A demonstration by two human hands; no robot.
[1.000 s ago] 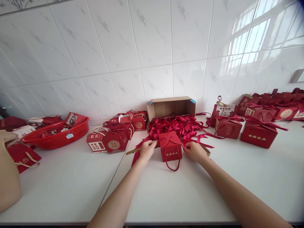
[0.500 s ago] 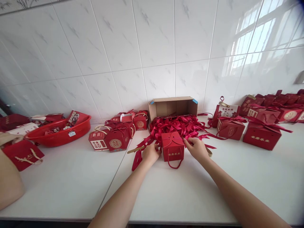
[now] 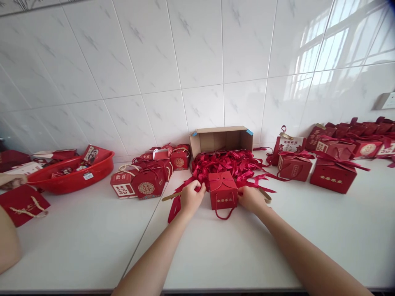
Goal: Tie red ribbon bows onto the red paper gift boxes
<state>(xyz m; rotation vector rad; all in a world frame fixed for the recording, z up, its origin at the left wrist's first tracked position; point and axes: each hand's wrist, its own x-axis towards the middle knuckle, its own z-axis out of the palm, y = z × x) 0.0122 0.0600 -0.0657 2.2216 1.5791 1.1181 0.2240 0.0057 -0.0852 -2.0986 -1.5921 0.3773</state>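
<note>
A small red gift box (image 3: 223, 191) with gold lettering stands upright before me, its top flaps folded together. A twisted red cord handle (image 3: 224, 216) hangs down its front. To the left of the box, my left hand (image 3: 192, 197) is closed with thumb and forefinger together; what is between them is too small to make out. My right hand (image 3: 251, 199) is at the box's right side with fingers curled, and its fingertips are partly hidden. Behind the box spills a heap of dark red ribbons (image 3: 226, 162), some ends lying around both hands.
An open cardboard carton (image 3: 222, 130) backs the ribbons. Several finished red boxes stand left (image 3: 150, 185) and right (image 3: 333, 179). A red plastic basin (image 3: 70, 179) holds small items at far left. Beside it another person's hand (image 3: 14, 181) is near a red bag (image 3: 24, 205).
My left hand has lifted slightly off the box's left side. My right hand has moved lower along its right side. The other person's hand has come into view at the left.
</note>
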